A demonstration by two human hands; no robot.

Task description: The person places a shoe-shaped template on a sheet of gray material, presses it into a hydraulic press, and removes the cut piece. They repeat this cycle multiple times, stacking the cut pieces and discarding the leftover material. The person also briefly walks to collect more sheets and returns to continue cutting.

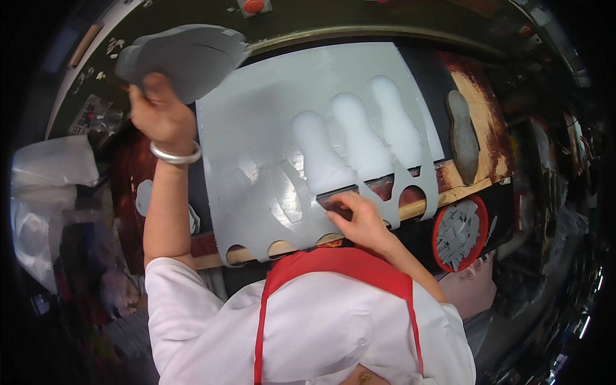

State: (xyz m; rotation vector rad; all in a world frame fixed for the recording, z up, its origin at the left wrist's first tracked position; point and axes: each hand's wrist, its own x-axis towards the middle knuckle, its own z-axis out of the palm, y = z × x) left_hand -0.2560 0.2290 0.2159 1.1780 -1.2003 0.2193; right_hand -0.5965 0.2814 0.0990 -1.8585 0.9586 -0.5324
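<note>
My left hand point(160, 112) is raised at the upper left, gripping a stack of flat grey sole-shaped pieces point(192, 61), slightly smeared by motion. Below and to its right, a large grey sheet point(244, 128) lies over the bench, its front edge notched with rounded cut-outs. Three pale sole-shaped areas point(319, 154) stand side by side on the sheet's right half. At the front of them, my right hand point(360, 221) hovers by the cut edge, thumb and forefinger apart and nothing visible between them. Whether its fingertips touch the sheet I cannot tell.
A dark sole-shaped cutting die or template point(463, 138) rests on the worn wooden board at the right. Beneath it, a red round tub point(439, 234) holds grey scraps. Clear plastic bags point(38, 212) hang at the left. A red button point(254, 6) sits on the green machine behind.
</note>
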